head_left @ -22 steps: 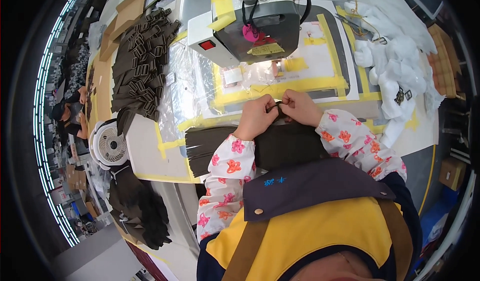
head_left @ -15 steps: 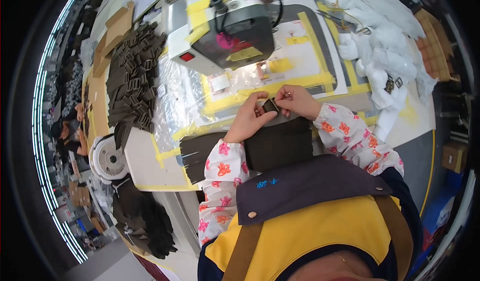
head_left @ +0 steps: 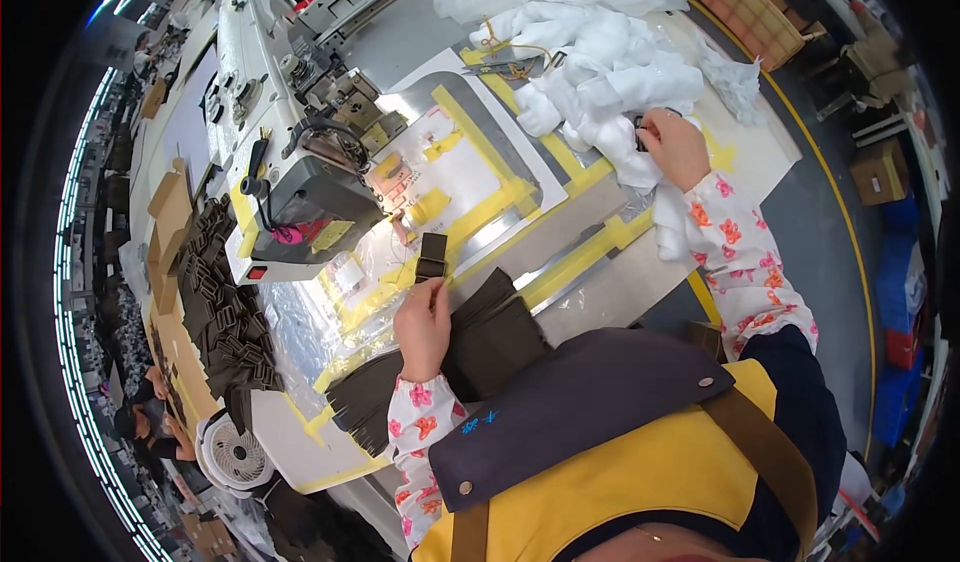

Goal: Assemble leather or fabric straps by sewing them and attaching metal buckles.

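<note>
My left hand point(head_left: 423, 330) is closed in a pinch on a short dark webbing strap point(head_left: 433, 247) with a buckle on it, which sticks up past the fingertips in front of the sewing machine. Far out to the right, my right hand point(head_left: 676, 150) has its fingers drawn together at a dark metal buckle point(head_left: 641, 132) lying on white plastic wrapping point(head_left: 600, 72). Part of that buckle is hidden by the fingers. A stack of cut dark straps point(head_left: 490, 347) lies at the table's near edge, just right of my left hand and partly under it.
The sewing machine point(head_left: 300, 212) stands beyond my left hand, its work plate edged with yellow tape point(head_left: 515, 194). Scissors point(head_left: 490, 68) lie by the wrapping. To the left are a heap of buckled straps point(head_left: 220, 302), a white fan point(head_left: 236, 454) and a co-worker point(head_left: 150, 422).
My hands were together over the strap with its buckle. Now my right hand has gone right to the wrapping, while the left keeps the strap. The whole view has turned rightward.
</note>
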The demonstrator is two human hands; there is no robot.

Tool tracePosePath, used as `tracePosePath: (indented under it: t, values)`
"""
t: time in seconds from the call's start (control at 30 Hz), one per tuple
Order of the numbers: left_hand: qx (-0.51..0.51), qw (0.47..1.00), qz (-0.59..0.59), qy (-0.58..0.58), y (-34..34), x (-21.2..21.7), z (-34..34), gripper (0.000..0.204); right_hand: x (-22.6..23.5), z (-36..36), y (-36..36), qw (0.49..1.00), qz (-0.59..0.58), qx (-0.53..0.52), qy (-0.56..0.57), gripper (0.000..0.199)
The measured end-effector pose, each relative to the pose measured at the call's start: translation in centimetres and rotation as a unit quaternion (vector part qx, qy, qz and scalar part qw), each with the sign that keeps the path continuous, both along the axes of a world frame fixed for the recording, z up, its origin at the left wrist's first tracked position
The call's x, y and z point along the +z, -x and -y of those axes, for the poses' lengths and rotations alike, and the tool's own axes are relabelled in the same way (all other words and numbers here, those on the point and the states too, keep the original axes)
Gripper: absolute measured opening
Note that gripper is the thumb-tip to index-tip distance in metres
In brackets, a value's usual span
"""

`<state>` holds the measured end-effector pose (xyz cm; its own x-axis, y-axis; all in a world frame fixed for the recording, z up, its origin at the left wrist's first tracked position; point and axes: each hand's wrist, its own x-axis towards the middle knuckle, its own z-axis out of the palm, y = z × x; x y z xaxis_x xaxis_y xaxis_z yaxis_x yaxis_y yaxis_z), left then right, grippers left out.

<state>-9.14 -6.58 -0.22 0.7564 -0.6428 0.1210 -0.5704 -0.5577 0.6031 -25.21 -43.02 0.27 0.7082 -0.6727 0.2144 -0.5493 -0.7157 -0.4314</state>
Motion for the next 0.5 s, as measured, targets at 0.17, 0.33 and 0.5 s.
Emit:
tracePosePath:
  t: [0.17, 0.33, 0.5]
  values:
    - [-0.112, 0.986, -0.120, -0.042, 0.4, -0.8, -0.5, 0.019, -1.7, 3.0, 0.3, 0.997, -0.056, 0.047, -0.022, 0.020]
    - [-0.200, 0.950, -0.235, -0.050, -1.7, -0.8, -0.4, 0.025, -1.4, 6.4, 0.5, 0.975, -0.128, 0.168, -0.071, 0.021]
    - [-0.210, 0.940, -0.257, -0.076, -3.2, -1.8, -0.2, 0.025, 2.8, 2.7, -0.1, 0.977, -0.079, 0.176, -0.091, 0.016]
